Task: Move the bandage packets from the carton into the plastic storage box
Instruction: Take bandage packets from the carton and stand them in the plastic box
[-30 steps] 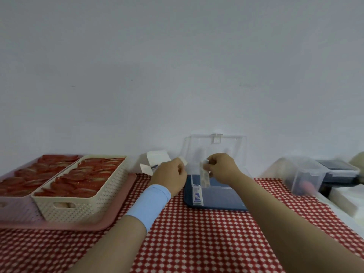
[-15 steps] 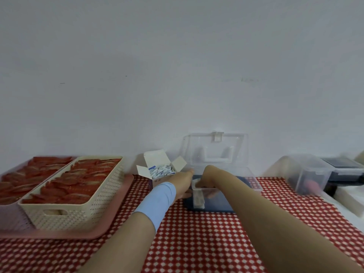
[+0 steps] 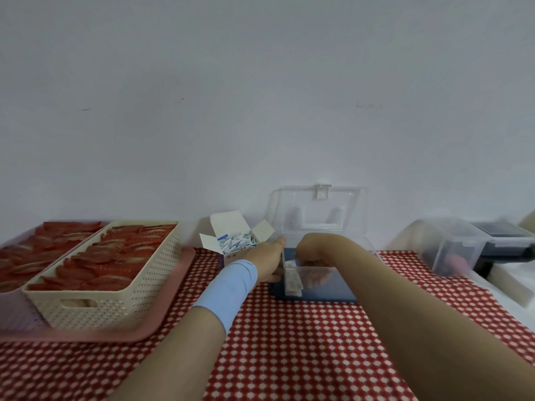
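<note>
The open white carton (image 3: 231, 257) stands left of the box, with several small bandage packets (image 3: 236, 243) inside. The clear plastic storage box (image 3: 333, 290) has a blue base, and its lid (image 3: 318, 209) is tipped back. My left hand (image 3: 267, 260), with a blue wristband, rests against the box's left wall, thumb straight. My right hand (image 3: 311, 251) reaches down into the box. Its curled fingers show through the front wall, holding a small stack of bandage packets (image 3: 293, 280) upright at the box's left end.
A cream perforated basket (image 3: 115, 302) of red packets sits on a pink tray (image 3: 173, 311) at the left, with a second basket behind it. A clear bin (image 3: 451, 250) and a dark box (image 3: 503, 241) stand at the right. A red-checked cloth (image 3: 289, 342) covers the table.
My right hand has gone from holding the packets above the box to lowering them inside it. My left hand has dropped from beside the carton to the box's left wall.
</note>
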Demonstrator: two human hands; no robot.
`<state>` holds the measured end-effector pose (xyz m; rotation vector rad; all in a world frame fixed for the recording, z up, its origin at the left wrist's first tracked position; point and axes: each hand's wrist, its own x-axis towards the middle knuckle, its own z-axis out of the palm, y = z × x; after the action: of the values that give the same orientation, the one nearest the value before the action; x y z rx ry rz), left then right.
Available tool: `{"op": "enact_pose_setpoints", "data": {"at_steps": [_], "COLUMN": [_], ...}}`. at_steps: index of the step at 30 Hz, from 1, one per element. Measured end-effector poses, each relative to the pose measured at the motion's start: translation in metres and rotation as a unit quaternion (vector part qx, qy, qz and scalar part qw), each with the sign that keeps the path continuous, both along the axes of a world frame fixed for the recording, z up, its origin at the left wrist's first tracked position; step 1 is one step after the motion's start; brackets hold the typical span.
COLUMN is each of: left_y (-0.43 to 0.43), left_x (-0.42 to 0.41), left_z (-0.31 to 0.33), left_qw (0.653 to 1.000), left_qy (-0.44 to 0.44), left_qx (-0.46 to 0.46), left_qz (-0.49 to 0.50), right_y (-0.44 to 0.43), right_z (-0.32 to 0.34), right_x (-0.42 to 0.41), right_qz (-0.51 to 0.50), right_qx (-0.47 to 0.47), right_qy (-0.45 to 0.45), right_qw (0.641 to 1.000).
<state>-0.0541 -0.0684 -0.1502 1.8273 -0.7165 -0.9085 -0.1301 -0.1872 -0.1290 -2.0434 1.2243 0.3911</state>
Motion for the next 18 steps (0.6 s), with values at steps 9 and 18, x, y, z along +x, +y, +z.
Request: {"op": "enact_pose_setpoints", "data": {"at_steps": [9, 18], "left_y": [0.03, 0.062], "left_x": [0.01, 0.063], "left_z": [0.039, 0.059], "left_qw": [0.986, 0.919], "left_qy": [-0.163, -0.389], "left_qx": [0.015, 0.039], "left_qz": [-0.034, 0.057], "right_y": [0.01, 0.043], "right_z": [0.028, 0.066], "right_x": [-0.018, 0.011], "right_qz": [0.061, 0.155], "right_qx": [-0.068, -0.314], "right_qy": [-0.031, -0.277], "right_qw": [0.995, 0.895]}}
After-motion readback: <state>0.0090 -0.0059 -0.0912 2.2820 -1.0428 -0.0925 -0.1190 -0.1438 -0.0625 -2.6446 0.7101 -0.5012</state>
